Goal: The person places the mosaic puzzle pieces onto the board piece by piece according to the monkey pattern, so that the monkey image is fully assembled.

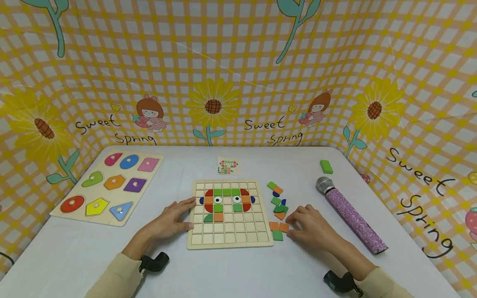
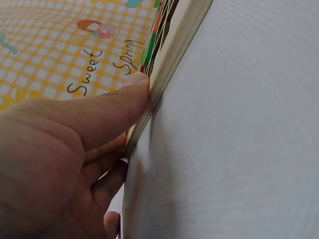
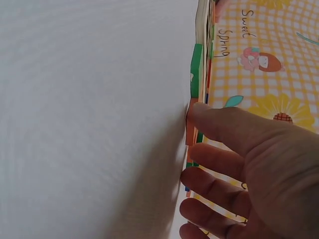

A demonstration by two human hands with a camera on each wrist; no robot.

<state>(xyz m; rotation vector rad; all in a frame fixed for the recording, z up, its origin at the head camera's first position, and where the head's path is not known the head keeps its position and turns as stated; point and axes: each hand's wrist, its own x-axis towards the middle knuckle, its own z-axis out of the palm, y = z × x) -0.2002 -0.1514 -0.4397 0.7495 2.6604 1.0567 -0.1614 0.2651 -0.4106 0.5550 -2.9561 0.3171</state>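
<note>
A wooden grid board (image 1: 246, 242) lies on the table, holding a partial picture of red, green, orange and blue tiles with two eye tiles. At its left edge is my left hand (image 1: 171, 221), thumb and fingertips touching the rim, fingers fairly straight. My right hand (image 1: 311, 227) is low beside the board's right edge, among loose tiles. Its thumb and index finger pinch an orange square tile (image 1: 284, 227) at the sides; in the right wrist view the thumb (image 3: 224, 122) overlaps that tile. Another orange square tile (image 1: 274, 226) and a green square tile (image 1: 277, 236) lie beside it.
More loose tiles (image 1: 275, 201) lie right of the board. Behind it is a small picture card (image 1: 229, 165). A shape puzzle board (image 1: 108, 169) with knobs stands left; a glittery microphone (image 1: 352, 215) and a green block (image 1: 326, 167) lie right.
</note>
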